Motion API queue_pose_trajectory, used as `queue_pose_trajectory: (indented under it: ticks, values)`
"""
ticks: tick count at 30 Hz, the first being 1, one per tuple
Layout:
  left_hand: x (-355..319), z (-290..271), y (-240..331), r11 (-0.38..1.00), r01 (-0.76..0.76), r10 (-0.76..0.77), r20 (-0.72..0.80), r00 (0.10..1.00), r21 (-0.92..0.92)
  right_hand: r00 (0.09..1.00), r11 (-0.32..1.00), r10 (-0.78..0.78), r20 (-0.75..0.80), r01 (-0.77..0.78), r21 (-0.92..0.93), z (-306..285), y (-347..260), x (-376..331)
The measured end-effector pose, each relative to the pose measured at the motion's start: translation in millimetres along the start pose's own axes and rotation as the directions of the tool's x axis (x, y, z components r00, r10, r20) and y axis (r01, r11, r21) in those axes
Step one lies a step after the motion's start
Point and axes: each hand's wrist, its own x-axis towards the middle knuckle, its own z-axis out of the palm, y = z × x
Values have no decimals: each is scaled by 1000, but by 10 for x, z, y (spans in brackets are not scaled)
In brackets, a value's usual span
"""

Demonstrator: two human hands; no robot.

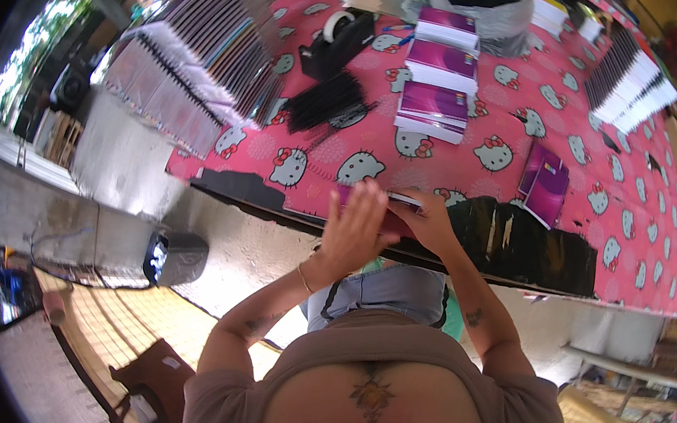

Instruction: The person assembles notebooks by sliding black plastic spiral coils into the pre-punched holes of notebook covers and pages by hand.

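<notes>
At the table's near edge my right hand (429,222) is closed on the side of a small purple booklet (406,200), of which only slivers show. My left hand (356,228) lies flat against the booklet's other side, its fingers stretched out. The hands cover most of it, so its pages and binding stay hidden. Beyond them, stacks of purple booklets with white page edges (434,105) stand in a row. A few loose purple booklets (548,185) lie to the right. Left of the row is a heap of black binding coils (330,104).
A pink patterned cloth (501,105) covers the table; black patched material (518,245) lines its front edge. Tall stacks of spiral-bound notebooks (206,54) rise on the left, with another stack (633,82) far right. A black tape dispenser (337,44) and a plastic bag (482,15) stand farther back.
</notes>
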Motion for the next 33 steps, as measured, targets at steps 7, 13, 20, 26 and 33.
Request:
queue_pose_trajectory:
  ticks: [7, 13, 20, 26, 33]
  values:
    - [-227, 44, 36, 993, 5, -12, -65, 998, -118, 989, 978, -130, 70, 139, -156, 94, 236, 63]
    - [743, -395, -428, 974, 73, 75, 615, 785, -213, 999, 998, -48, 26, 49, -33, -103, 55, -42]
    - [-15, -1, 46, 991, -102, 100, -23, 995, -87, 958, 952, -281, -59, 271, -144, 80, 218, 26]
    - [532, -300, -56, 996, -61, 63, 22, 998, -71, 999, 998, -33, -37, 35, 51, 53, 142, 2]
    - [572, -269, -368, 944, -88, 137, 136, 981, -317, 999, 999, 32, 38, -30, -44, -36, -62, 38]
